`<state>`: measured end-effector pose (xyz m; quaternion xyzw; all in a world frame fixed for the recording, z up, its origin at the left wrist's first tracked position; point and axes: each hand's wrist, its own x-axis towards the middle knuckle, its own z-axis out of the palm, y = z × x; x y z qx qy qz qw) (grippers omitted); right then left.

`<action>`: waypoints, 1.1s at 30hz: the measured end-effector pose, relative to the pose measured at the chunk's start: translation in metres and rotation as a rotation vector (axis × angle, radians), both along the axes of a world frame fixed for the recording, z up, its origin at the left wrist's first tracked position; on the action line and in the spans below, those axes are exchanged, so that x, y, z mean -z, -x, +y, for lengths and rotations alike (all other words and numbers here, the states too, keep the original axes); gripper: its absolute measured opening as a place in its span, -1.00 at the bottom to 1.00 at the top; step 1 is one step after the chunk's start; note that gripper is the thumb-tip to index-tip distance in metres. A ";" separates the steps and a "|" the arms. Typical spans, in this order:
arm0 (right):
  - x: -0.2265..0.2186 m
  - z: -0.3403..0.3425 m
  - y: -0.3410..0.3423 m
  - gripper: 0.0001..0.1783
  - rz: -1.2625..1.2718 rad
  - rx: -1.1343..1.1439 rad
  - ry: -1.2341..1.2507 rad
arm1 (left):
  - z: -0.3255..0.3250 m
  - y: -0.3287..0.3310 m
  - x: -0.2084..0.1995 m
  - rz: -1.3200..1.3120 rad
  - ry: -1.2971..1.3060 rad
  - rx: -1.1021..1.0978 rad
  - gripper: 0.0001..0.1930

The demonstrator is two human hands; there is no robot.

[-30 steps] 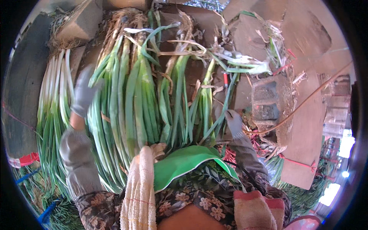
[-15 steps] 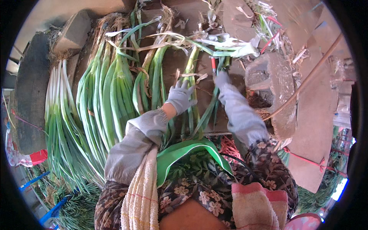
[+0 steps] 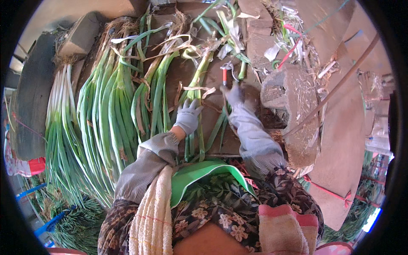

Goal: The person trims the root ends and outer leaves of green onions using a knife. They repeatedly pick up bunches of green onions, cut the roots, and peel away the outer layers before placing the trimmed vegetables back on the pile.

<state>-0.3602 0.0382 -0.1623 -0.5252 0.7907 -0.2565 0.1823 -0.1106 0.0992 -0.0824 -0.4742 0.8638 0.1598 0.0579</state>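
**Inspector A:** We note the left hand (image 3: 187,117), in a pale grey glove, resting palm down on a green onion stalk (image 3: 196,91) that lies lengthwise on the brown surface (image 3: 180,72). The fingers are spread wide and flat across the stalk rather than closed around it, so this grip holds nothing.

**Inspector B:** We agree. The right hand (image 3: 235,94), also gloved, is closed around a small tool with a red handle (image 3: 224,75). The handle stands just beyond the fingers, and a pale metal end shows at its far tip. We cannot tell what kind of tool it is.

**Inspector A:** The stalk runs from under the left palm away toward the dried, pale leaves (image 3: 199,46) at its far end. The tool sits just to the right of that stalk, near its upper part. We cannot tell whether they touch.

**Inspector B:** Well out to the left of the left hand we record a long row of bundled green onions (image 3: 106,110), laid side by side. To the right of the right hand stands a rough concrete block (image 3: 289,97), close beside the sleeve.

**Inspector A:** Nearer the body than both hands, a green visor brim (image 3: 204,174) and a cream towel (image 3: 153,212) show.
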 end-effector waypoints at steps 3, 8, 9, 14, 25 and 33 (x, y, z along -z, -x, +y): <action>0.001 0.012 -0.027 -0.28 0.087 -0.094 -0.288 | -0.001 -0.015 0.000 0.060 -0.021 -0.091 -0.48; -0.044 -0.001 -0.034 -0.49 0.107 -0.136 -0.611 | -0.008 -0.074 0.007 0.098 -0.021 -0.222 -0.49; -0.033 0.013 0.001 -0.58 -0.012 -0.092 -0.544 | -0.013 -0.060 -0.009 0.128 -0.072 -0.195 -0.49; -0.113 0.084 -0.018 -0.86 -0.841 -0.165 -0.396 | -0.012 -0.025 -0.040 0.453 0.084 -0.319 -0.46; -0.083 0.173 -0.074 -0.41 -0.367 -0.196 0.174 | 0.036 0.078 -0.047 1.378 -1.002 -0.925 -0.85; -0.064 0.160 -0.054 -0.73 -1.071 -0.028 0.169 | 0.050 0.091 -0.030 0.869 -0.685 -0.529 -0.76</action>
